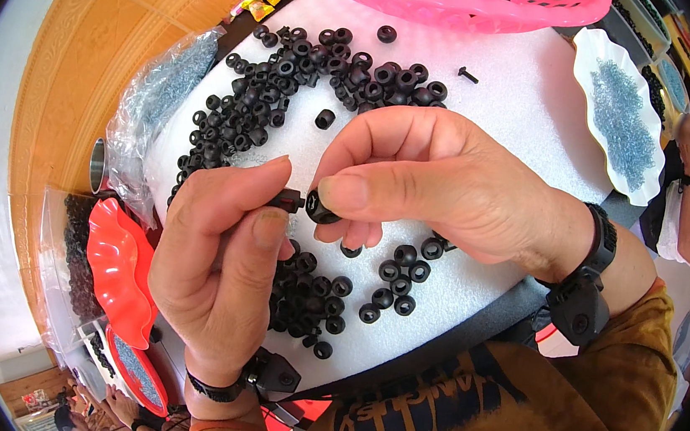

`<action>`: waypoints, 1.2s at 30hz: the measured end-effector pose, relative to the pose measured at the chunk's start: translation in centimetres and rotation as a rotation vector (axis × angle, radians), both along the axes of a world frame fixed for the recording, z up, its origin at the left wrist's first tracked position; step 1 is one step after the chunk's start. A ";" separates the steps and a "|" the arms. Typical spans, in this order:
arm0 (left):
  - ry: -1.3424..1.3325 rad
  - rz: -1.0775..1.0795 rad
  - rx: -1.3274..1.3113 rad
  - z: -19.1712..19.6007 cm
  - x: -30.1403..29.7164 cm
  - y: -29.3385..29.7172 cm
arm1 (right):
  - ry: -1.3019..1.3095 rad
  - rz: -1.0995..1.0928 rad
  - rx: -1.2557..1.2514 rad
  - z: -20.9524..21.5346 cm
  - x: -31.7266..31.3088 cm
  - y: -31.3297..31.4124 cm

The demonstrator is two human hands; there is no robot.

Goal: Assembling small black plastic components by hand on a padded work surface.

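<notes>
My left hand [222, 261] pinches a small black stem-like plastic piece [287, 200] between thumb and forefinger. Facing it, my right hand [450, 172] grips a round black cap-like part [318, 209] between thumb and fingers. The two parts are very close, end to end; whether they touch I cannot tell. Beyond my hands spreads a large pile of hollow black round parts [284, 70]. More such black parts [307, 300] lie beside my left hand, and a smaller group [400, 277] lies below my right hand. A black T-shaped piece [468, 75] lies alone at the far right.
A white foam-like sheet [526, 91] covers the table. At the far edge stands a pink basket [459, 13]. A white scalloped dish [584, 60] of small clear-blue pieces is at right; a plastic bag [142, 102] and red wavy dish [117, 267] are at left. Other people work nearby.
</notes>
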State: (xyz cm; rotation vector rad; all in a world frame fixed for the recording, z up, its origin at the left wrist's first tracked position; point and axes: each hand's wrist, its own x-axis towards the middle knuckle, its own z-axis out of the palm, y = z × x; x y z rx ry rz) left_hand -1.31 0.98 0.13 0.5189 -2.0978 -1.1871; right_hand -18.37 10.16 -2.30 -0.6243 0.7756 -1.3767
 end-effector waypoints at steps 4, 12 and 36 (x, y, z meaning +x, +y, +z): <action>-0.052 0.014 -0.021 0.5 0.0 0.2 | -0.006 0.006 -0.029 -0.4 0.0 0.0; -0.100 -0.028 -0.250 -0.1 -0.2 -0.1 | 0.032 0.004 -0.012 -0.3 0.0 0.0; -0.002 0.051 -0.425 -2.7 -1.5 0.5 | -0.241 -0.058 -0.004 -1.3 1.0 -0.3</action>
